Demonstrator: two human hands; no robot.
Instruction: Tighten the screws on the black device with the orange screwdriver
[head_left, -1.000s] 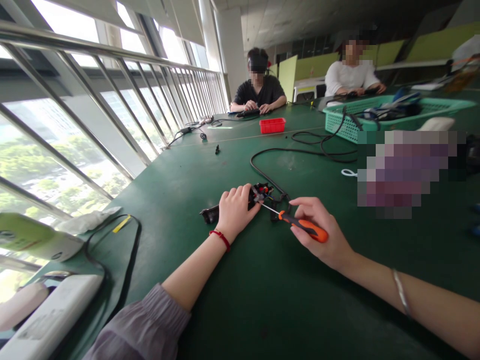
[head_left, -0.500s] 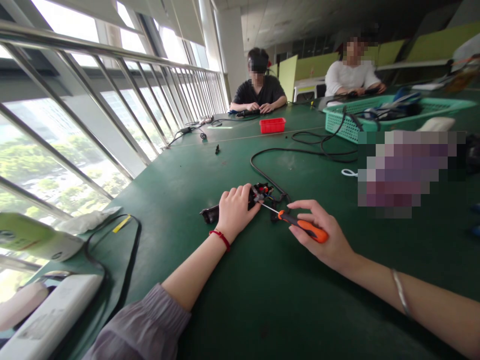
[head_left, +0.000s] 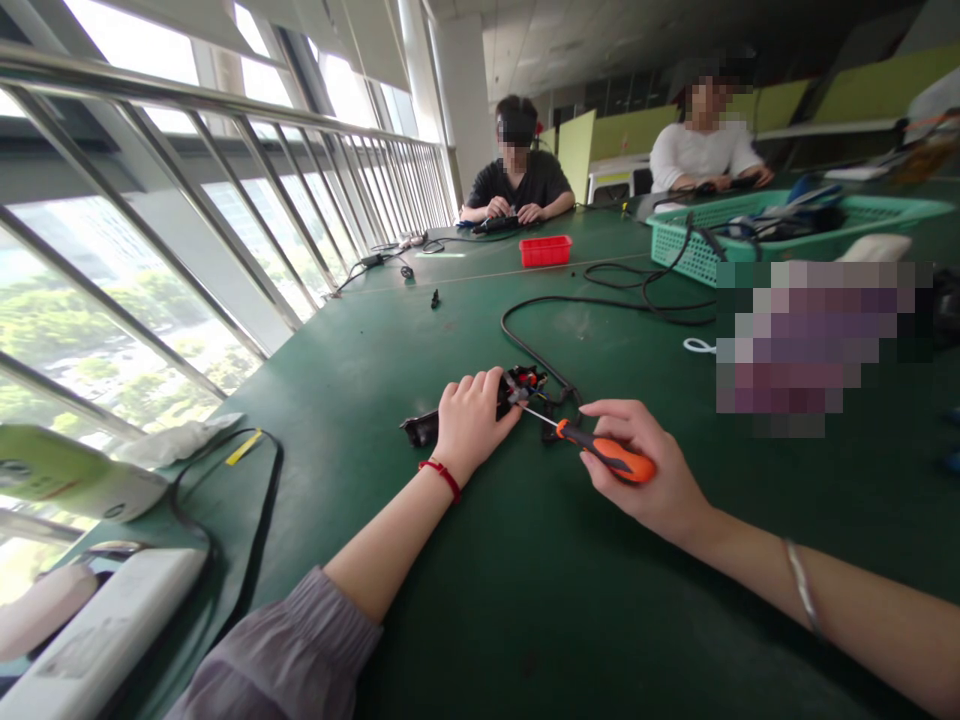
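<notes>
My left hand (head_left: pixel 471 425) is wrapped over a black corded device (head_left: pixel 421 429) on the green table, its handle-like end showing left of the wrist. Beyond my fingers the device's open end (head_left: pixel 529 381) shows red and coloured parts, perhaps wires, and a black cord (head_left: pixel 551 370) runs from it. In my right hand (head_left: pixel 651 465) is a screwdriver (head_left: pixel 611 455) with an orange and black handle, held between thumb and fingers. Its metal shaft slants up-left, and the tip meets the device beside my left thumb. The exact contact point is too small to make out.
A red tray (head_left: pixel 545 251) stands farther back, a teal basket (head_left: pixel 679 245) of tools and cords at right. A green bottle (head_left: pixel 71 475), a white box (head_left: pixel 112 635) and a black strap (head_left: pixel 262 540) lie left, beside a metal railing (head_left: pixel 225 108). Two people sit across the table.
My right hand's fingers have shifted slightly around the screwdriver handle; the tip stays at the device. My left hand has not moved. The co-worker in black has raised one hand a little.
</notes>
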